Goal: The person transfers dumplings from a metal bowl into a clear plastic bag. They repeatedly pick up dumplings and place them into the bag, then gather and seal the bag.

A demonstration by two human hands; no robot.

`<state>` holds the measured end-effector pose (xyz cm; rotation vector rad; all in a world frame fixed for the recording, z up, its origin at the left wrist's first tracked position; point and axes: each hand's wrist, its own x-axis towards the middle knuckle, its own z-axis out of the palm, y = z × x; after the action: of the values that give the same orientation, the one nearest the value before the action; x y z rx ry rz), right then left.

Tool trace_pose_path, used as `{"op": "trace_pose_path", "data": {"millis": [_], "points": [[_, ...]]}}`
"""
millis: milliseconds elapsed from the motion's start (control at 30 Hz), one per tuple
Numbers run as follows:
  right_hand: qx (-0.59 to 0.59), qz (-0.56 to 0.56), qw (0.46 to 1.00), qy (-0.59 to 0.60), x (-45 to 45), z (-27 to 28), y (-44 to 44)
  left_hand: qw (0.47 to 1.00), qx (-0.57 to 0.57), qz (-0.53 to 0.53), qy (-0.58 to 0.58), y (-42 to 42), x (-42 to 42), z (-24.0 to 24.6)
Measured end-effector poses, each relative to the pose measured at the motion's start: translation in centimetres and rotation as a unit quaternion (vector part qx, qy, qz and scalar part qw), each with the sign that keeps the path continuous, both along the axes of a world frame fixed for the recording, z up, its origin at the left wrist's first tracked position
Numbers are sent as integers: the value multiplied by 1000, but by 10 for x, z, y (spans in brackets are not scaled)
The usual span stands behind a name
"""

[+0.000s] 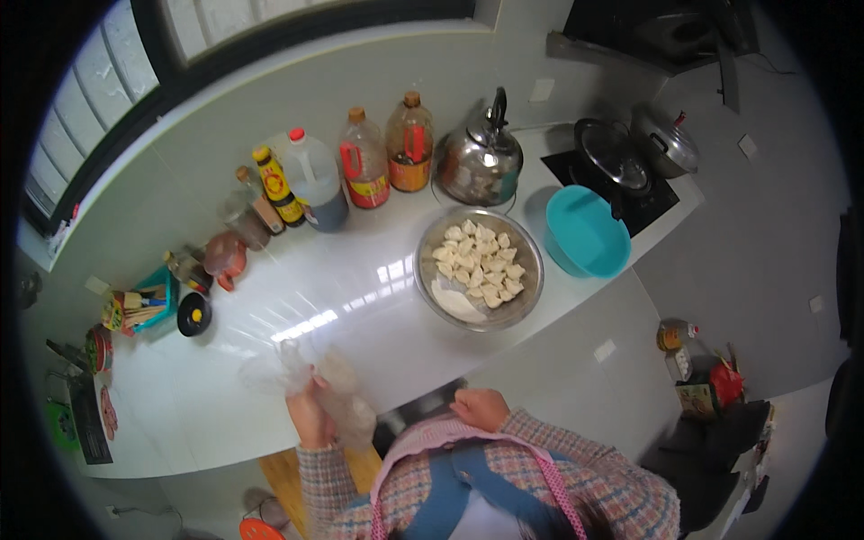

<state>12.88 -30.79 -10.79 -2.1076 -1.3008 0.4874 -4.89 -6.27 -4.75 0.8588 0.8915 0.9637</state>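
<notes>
My left hand [312, 410] grips a crumpled, see-through plastic bag [347, 398] at the front edge of the white counter. The bag is blurred and seems to hold something pale, which I cannot make out. My right hand [482, 409] is curled into a fist just in front of the pink apron [432, 432], with nothing visible in it. Ahead of my hands, a round steel basin [536, 283] stands on the counter. It holds many raw dumplings [476, 253] and a heap of white flour [455, 302] on its near side.
A turquoise plastic basin [587, 233] stands right of the steel one, by the cooktop [648, 209]. Behind are a steel kettle [480, 165] and several sauce bottles [364, 162]. A black bowl [194, 314] and a cleaver-like dark blade [90, 418] lie left on the counter [223, 398].
</notes>
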Motion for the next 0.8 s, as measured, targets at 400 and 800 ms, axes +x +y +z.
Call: {"op": "trace_pose_path", "data": {"millis": [400, 800], "points": [[67, -118, 991, 2, 54, -7, 22, 993, 46, -78, 69, 50, 69, -13], [4, -146, 989, 8, 68, -6, 48, 989, 76, -117, 55, 73, 122, -27]]}}
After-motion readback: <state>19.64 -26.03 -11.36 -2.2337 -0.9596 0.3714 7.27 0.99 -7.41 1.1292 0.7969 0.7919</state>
